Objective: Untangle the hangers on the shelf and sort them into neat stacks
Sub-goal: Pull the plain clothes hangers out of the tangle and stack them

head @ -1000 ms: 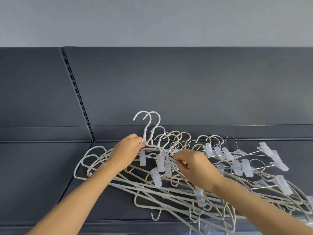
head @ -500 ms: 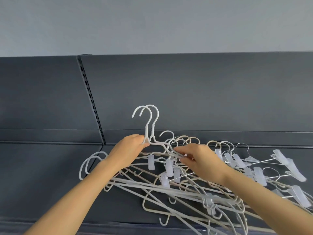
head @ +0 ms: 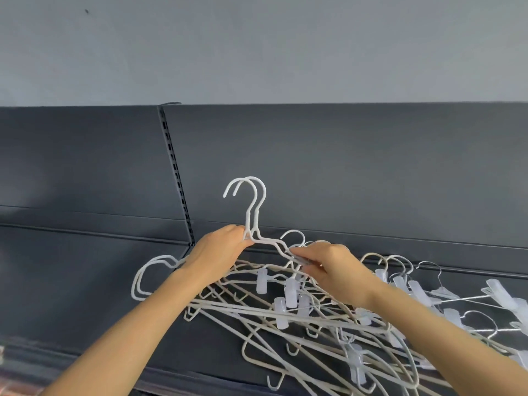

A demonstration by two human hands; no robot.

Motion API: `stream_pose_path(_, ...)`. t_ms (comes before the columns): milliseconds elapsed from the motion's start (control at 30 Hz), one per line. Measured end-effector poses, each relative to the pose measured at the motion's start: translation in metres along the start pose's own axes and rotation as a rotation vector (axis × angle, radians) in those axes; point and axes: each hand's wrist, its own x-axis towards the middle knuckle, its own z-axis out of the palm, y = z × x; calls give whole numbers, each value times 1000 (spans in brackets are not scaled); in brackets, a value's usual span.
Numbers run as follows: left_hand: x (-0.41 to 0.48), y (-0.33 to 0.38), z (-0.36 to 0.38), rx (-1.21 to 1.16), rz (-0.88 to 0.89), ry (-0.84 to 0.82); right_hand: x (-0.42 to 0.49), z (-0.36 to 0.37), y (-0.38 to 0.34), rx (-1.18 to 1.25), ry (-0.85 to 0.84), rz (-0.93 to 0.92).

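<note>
A tangle of white and cream hangers (head: pixel 308 327) lies on the dark grey shelf (head: pixel 85 281), some fitted with translucent clips (head: pixel 291 292). Two white hangers (head: pixel 251 207) stand lifted above the pile, hooks up and side by side. My left hand (head: pixel 220 252) grips them at the base of their necks. My right hand (head: pixel 328 270) pinches their right shoulder wire just above the pile. More clip hangers (head: pixel 428 292) spread to the right, partly hidden behind my right forearm.
The shelf's dark back panel (head: pixel 343 172) rises behind the pile, with a slotted upright (head: pixel 177 178) to the left. The shelf's front edge (head: pixel 200 378) runs below the hangers. A pale wall (head: pixel 257 47) is above.
Both hands have raised the pair of white hangers higher out of the pile. My right hand has shifted up onto their shoulder wire. The view has tilted upward and right.
</note>
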Motion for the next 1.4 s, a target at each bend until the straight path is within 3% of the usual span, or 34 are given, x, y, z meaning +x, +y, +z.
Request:
stream_pose_path(333,-21,-6,-17,29,-211,25,14,-2,8,58,-52,-125)
stream_pose_path(567,-49,-60,-26,-252,-324,30,35,16,-17,37,-84,-160)
stream_pose_path(867,-69,-156,-40,-314,-324,-45,81,59,-72,41,-214,-51)
stream_pose_path(1133,-85,-280,-57,-303,-369,-138,124,114,-122,14,-173,9)
stream_pose_path(1400,-99,-354,-44,-384,-489,-151,145,156,-137,7,-232,174)
